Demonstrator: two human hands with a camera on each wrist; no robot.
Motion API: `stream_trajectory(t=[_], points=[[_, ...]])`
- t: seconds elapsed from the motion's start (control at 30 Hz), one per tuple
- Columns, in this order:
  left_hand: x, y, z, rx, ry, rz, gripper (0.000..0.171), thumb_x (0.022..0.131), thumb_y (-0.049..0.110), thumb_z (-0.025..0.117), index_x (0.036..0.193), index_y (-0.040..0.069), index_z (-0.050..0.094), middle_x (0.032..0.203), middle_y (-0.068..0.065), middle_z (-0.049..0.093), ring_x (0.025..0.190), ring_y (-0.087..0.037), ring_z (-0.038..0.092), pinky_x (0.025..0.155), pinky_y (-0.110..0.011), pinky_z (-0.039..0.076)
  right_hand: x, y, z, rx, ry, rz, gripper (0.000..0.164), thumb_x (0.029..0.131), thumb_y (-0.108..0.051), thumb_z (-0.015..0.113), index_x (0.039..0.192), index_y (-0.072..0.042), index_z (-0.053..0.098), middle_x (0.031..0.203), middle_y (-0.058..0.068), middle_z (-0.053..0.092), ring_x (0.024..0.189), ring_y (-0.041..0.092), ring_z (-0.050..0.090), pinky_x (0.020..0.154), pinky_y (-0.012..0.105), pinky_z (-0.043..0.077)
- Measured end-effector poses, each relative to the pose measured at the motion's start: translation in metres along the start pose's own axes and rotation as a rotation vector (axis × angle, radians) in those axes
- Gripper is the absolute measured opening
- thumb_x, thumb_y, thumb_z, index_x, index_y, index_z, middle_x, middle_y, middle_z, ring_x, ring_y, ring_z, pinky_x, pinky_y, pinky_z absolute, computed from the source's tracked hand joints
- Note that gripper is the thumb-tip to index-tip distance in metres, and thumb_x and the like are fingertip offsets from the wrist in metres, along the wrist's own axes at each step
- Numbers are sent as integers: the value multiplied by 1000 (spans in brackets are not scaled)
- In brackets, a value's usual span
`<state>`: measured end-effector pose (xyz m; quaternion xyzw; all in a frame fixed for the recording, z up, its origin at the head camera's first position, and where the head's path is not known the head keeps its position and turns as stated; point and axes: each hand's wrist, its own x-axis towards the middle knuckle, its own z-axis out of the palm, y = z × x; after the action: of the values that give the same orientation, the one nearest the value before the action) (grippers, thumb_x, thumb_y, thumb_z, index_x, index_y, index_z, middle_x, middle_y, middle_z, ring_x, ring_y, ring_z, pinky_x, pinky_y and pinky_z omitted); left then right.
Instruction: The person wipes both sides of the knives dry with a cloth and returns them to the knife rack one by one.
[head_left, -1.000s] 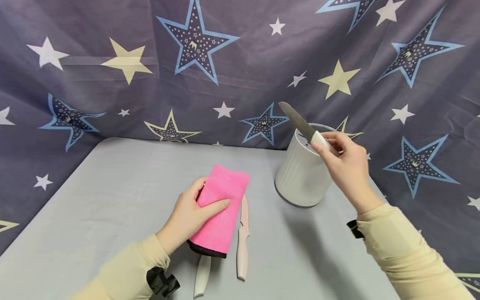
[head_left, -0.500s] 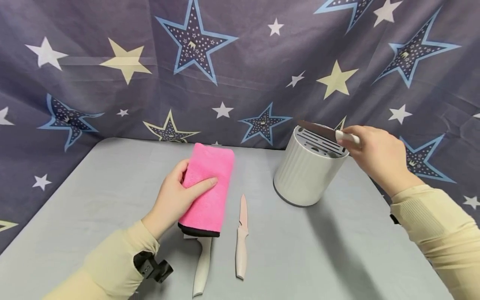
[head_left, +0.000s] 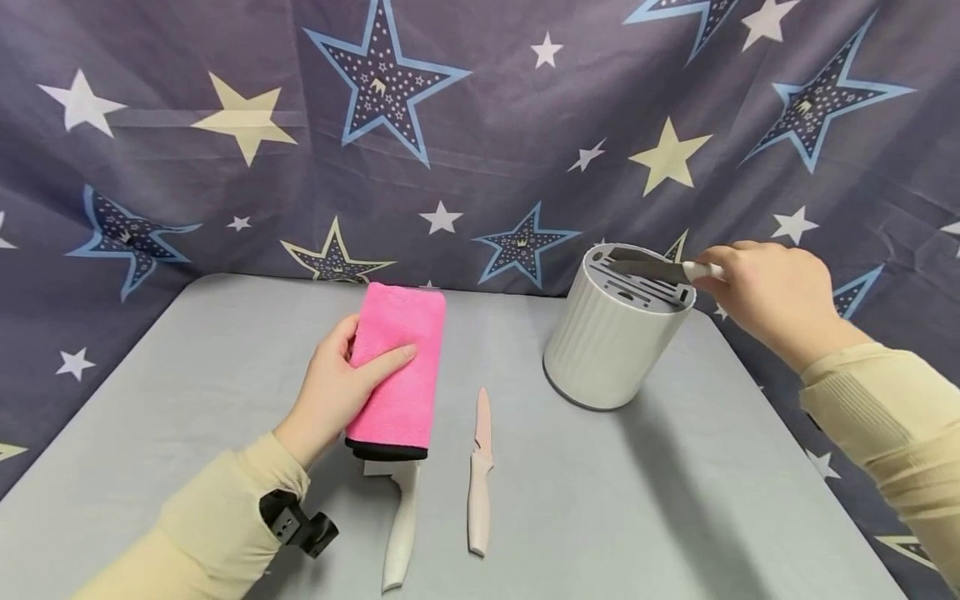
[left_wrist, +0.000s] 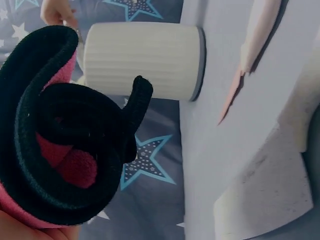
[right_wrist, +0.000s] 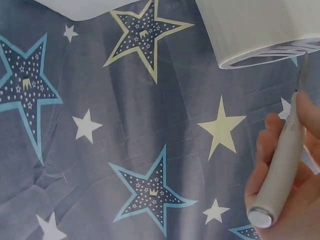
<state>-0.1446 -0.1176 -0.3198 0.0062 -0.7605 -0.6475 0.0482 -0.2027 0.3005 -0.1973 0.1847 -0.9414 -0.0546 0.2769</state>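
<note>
My left hand (head_left: pixel 330 392) grips a rolled pink cloth (head_left: pixel 397 367) with black edging, held up over the table; its black rolled end (left_wrist: pixel 75 115) fills the left of the left wrist view. My right hand (head_left: pixel 772 296) holds a kitchen knife (head_left: pixel 652 268) by its white handle (right_wrist: pixel 280 170). The blade points left, lying across the slotted top of a white ribbed knife block (head_left: pixel 607 358), with the tip at the slots in the right wrist view.
A small peach-coloured knife (head_left: pixel 480 500) lies on the grey table (head_left: pixel 570 500) between the hands. Left of it is a cleaver, its pale handle (head_left: pixel 402 525) showing below the cloth and its broad blade (left_wrist: pixel 265 185) in the left wrist view. A starry curtain (head_left: pixel 480 125) hangs behind.
My right hand has moved right and turned the knife from pointing up to nearly level, then lowered it to the block's top. My left hand has carried the cloth left and farther back.
</note>
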Motion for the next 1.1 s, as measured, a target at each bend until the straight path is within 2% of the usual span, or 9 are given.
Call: stream_trajectory(t=[0.27,0.5,0.63,0.73,0.87,1.1], points=[[1,-15,2,-3,3,-41,53,87,28,76,129,8,49,101,-4,62,69,-12,69,65,-33,58,11,-2,4,-61,12,-65,17,78,-13,77,94,-12,72,70,12,59,58,38,58,48,48,39],[-5,-25,0,24,3,-71,54,87,29,77,128,10,50,102,-6,62,69,-13,68,65,-33,58,27,-10,8,-70,-52,-68,12,86,-14,67,96,-14,74,78,12,64,67,35,59,54,46,36],[-8,-31,-2,39,5,-78,54,87,31,76,129,9,50,104,-8,62,70,-13,68,65,-33,58,34,-16,15,-81,-42,-84,4,83,-13,68,87,-10,67,75,13,64,67,37,59,56,47,37],[-10,-37,-3,59,8,-88,54,87,32,76,129,10,50,106,-10,62,71,-12,67,66,-32,57,36,-20,20,-91,-8,-105,14,81,-11,71,79,-9,58,71,15,63,65,39,58,57,48,37],[-12,-46,-3,71,8,-109,55,87,32,76,130,10,50,109,-12,62,71,-11,67,67,-30,57,40,-25,28,-100,19,-114,17,84,-13,70,74,-9,56,70,15,62,63,38,55,59,47,35],[-13,-54,-3,71,11,-131,56,87,31,75,132,10,49,113,-13,61,73,-11,67,69,-29,56,47,-34,40,-129,-16,-116,25,91,-14,59,66,-13,53,66,11,56,65,34,47,69,51,33]])
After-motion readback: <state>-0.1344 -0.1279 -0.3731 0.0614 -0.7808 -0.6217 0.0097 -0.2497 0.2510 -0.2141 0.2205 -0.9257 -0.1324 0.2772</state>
